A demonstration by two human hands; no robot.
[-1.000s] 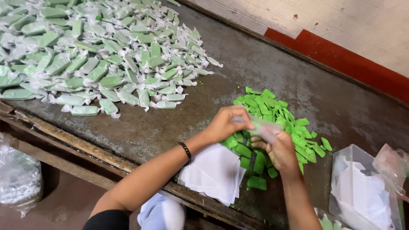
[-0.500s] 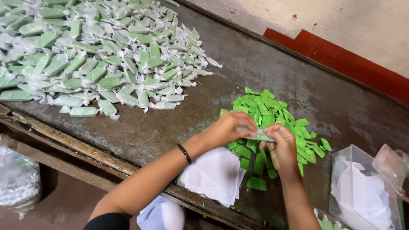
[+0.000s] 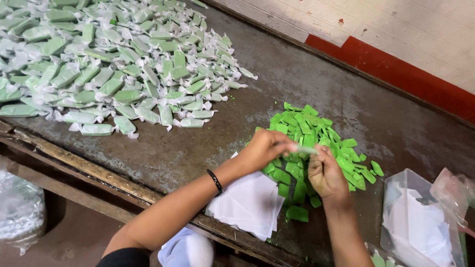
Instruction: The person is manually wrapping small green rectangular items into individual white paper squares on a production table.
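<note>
I see my left hand (image 3: 264, 148) and right hand (image 3: 324, 173) each pinched shut on one end of a wrapped green candy (image 3: 303, 149). They hover over the pile of unwrapped green candies (image 3: 316, 143).

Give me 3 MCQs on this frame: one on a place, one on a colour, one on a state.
1. Where does the heap of wrapped pieces lie on the metal table?
A. upper left
B. lower right
C. under the hands

2. What colour are the bare pieces beneath the hands?
A. red
B. bright green
C. brown

3. What are the left hand and right hand doing?
A. resting flat on the table
B. pinching the two ends of one wrapped piece between them
C. lifting the stack of white sheets

Answers:
1 A: the wrapped heap fills the table's upper left, apart from the loose pile.
2 B: the unwrapped pile is bright green.
3 B: each hand's grip closes on one end of a piece held above the pile.
</note>
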